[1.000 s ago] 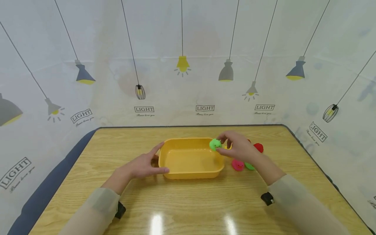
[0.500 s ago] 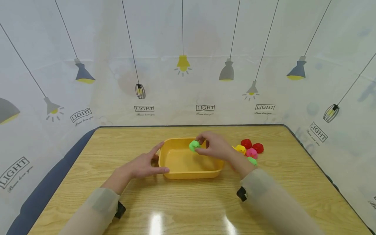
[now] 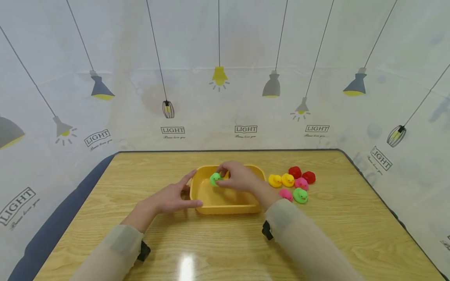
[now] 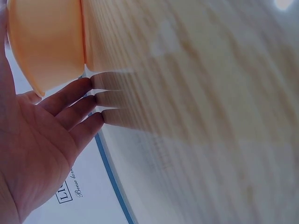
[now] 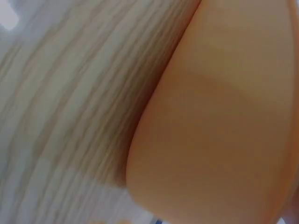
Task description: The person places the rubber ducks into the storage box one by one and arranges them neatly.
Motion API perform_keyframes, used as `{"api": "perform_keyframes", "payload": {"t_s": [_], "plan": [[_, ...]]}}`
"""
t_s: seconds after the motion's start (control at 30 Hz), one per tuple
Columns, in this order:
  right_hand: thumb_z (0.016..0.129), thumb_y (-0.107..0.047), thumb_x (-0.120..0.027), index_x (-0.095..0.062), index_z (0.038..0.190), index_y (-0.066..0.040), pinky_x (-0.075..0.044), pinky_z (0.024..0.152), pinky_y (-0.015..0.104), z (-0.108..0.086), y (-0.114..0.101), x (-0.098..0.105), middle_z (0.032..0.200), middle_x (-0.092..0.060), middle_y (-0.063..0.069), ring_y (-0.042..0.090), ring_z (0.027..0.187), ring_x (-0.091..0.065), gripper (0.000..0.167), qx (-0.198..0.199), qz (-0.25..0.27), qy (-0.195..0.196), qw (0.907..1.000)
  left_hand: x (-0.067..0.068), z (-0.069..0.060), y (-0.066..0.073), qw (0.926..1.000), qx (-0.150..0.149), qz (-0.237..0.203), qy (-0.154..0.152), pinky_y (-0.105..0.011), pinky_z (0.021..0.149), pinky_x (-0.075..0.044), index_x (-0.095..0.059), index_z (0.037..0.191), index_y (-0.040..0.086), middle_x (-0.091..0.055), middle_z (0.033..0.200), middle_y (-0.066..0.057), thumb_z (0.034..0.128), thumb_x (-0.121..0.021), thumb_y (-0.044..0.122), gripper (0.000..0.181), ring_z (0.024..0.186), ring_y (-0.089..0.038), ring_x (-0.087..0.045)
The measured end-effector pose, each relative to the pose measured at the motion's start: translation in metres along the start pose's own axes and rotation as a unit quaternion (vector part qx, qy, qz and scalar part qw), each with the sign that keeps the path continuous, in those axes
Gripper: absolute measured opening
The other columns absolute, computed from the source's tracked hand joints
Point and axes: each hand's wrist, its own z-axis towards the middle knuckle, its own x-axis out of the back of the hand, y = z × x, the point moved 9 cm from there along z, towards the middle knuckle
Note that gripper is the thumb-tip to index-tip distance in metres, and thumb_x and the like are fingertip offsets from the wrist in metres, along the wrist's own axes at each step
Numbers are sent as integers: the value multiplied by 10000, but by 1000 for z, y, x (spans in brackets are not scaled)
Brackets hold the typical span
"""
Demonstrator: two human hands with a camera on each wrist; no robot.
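Green duck [image 3: 215,179] sits pinched between the fingers of the right hand [image 3: 240,178] over the left half of the yellow tray [image 3: 228,210], near the far edge of the bench [image 3: 225,244]. The left hand [image 3: 172,198], fingers apart, touches the tray's left end. Seven other toys [image 3: 288,180] lie nearer the bench's far right corner.

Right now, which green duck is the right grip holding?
The green duck seen against the yellow tray; the other green duck sits on the table.
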Motion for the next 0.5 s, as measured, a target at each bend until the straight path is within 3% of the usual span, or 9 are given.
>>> {"api": "perform_keyframes", "payload": {"t_s": [0.5], "plan": [[999, -335, -832, -740, 1256, -160, -563, 958, 392, 17, -2, -33, 1074, -732, -29, 174, 966, -642, 324, -331, -15, -389, 9987, 0, 0, 1, 10000, -1, -8, -11, -633, 1201, -456, -52, 1775, 383, -697, 1497, -97, 905, -749, 772, 1181, 1401, -361, -630]]}}
